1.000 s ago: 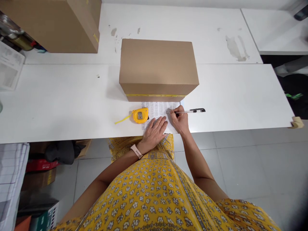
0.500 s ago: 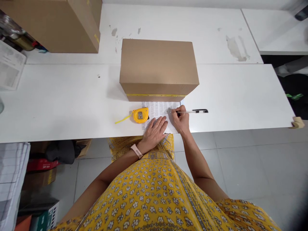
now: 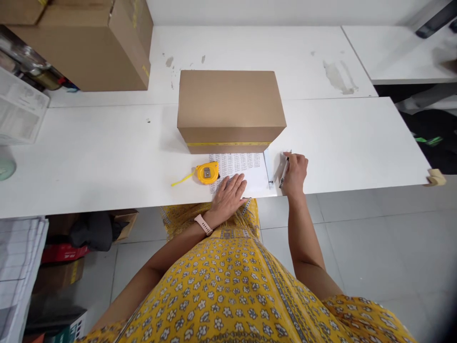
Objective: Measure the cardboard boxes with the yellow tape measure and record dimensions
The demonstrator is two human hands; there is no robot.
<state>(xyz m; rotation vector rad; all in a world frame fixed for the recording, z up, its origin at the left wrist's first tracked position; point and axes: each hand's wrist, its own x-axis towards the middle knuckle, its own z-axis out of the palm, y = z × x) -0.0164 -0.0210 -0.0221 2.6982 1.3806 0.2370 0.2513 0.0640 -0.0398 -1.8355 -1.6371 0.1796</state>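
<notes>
My left hand (image 3: 229, 191) lies flat with fingers spread on a printed paper sheet (image 3: 246, 167) at the near edge of the white table (image 3: 89, 157). My right hand (image 3: 295, 172) is off the sheet to its right, fingers closed round a pen (image 3: 284, 170) that points toward the table. A yellow tape measure (image 3: 207, 172) with a short length of tape pulled out sits just left of the sheet. A closed cardboard box (image 3: 230, 107) stands right behind the paper.
A larger cardboard box (image 3: 89, 43) stands at the back left, with papers (image 3: 19, 112) and metal items beside it. A roll of masking tape (image 3: 436, 177) sits on the table's right end. Boxes and bags lie under the table at the left.
My right hand has left the sheet and moved right with the pen, which has turned from lying across the paper to nearly upright. The left hand stays put. The view tilted slightly.
</notes>
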